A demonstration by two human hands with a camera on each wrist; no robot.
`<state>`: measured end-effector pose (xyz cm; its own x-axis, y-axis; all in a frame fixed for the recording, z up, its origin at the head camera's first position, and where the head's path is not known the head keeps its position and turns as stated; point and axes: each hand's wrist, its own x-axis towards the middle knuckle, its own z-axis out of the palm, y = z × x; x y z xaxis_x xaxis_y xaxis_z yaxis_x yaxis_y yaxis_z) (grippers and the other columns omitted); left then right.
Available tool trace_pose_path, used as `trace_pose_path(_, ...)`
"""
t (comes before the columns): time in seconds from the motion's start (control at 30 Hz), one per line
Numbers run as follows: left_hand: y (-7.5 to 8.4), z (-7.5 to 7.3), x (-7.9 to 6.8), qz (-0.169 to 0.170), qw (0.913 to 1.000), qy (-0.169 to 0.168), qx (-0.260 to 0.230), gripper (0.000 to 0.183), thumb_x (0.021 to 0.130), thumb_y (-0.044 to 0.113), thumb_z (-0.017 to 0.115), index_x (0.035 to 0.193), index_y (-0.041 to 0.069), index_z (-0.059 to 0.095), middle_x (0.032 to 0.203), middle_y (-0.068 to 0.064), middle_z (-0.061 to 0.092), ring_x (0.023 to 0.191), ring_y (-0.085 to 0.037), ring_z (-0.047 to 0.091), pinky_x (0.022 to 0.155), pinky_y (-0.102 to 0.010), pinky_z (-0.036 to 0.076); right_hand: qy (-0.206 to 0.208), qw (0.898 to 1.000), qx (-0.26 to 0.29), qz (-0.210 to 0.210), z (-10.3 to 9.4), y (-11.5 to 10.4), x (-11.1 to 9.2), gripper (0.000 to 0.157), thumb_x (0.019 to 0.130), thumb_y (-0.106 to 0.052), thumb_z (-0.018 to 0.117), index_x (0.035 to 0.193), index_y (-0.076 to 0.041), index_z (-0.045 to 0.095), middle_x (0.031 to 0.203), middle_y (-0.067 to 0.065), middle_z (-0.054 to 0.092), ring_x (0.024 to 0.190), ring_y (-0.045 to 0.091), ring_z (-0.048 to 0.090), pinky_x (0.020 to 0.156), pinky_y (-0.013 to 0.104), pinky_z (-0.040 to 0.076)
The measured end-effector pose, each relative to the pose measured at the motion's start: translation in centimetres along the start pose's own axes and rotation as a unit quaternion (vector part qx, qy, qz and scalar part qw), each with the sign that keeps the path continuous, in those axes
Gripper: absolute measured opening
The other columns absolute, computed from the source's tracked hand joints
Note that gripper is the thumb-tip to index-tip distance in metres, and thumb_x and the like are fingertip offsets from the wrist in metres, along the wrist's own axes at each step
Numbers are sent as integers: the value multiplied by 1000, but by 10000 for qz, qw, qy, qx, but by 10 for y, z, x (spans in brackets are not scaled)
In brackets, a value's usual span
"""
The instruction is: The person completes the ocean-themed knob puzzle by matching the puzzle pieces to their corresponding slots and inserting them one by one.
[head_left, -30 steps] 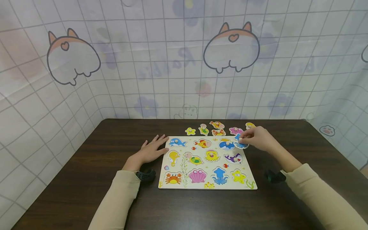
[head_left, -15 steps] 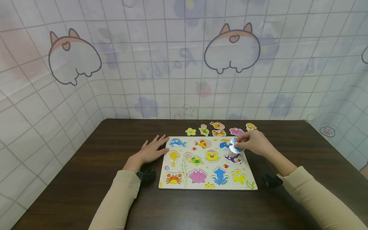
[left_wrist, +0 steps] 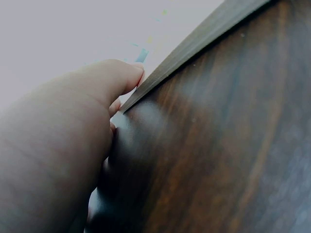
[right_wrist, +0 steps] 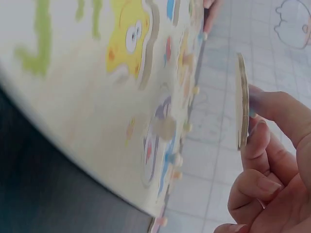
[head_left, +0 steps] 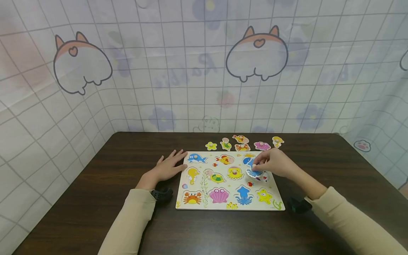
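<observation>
My right hand [head_left: 277,163] pinches a blue squid puzzle piece [head_left: 254,173] above the right side of the wooden puzzle board [head_left: 210,207]. In the right wrist view the squid piece [right_wrist: 242,107] shows edge-on, raised off the board, thumb and finger behind it. It partly covers the purple whale piece [head_left: 265,177]. A blue squid picture [head_left: 244,195] marks a recess in the board's front row. My left hand [head_left: 165,170] lies spread at the board's far left corner, with its thumb touching the edge; the left wrist view shows this thumb [left_wrist: 124,77] there too.
Several loose pieces lie behind the board: a yellow star [head_left: 211,146], a turtle [head_left: 226,144], a fish [head_left: 241,139], a crab [head_left: 242,147], a pink shell [head_left: 262,145] and a yellow seahorse [head_left: 277,141]. Dolphin [head_left: 196,158] and octopus [head_left: 234,173] pieces with knobs sit in the board.
My right hand has carried the squid piece left and toward the front, from the board's far right corner to over the whale pieces. The left hand stays in place.
</observation>
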<state>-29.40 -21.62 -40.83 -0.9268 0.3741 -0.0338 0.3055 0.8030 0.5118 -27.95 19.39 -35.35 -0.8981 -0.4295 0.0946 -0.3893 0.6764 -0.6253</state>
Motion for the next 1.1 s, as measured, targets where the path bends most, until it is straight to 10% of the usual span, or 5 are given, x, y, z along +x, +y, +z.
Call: trace_pose_path(1.1, 1, -1, 0, -15, 10000, -24, 12, 66, 109, 40, 51, 165, 13, 27, 170, -14, 15, 156, -37, 4, 118, -67, -5, -1301, 9911, 41, -276, 37, -28, -20, 12, 86, -19, 86, 83, -14, 75, 68, -6, 56, 66, 13, 49, 56, 22, 35)
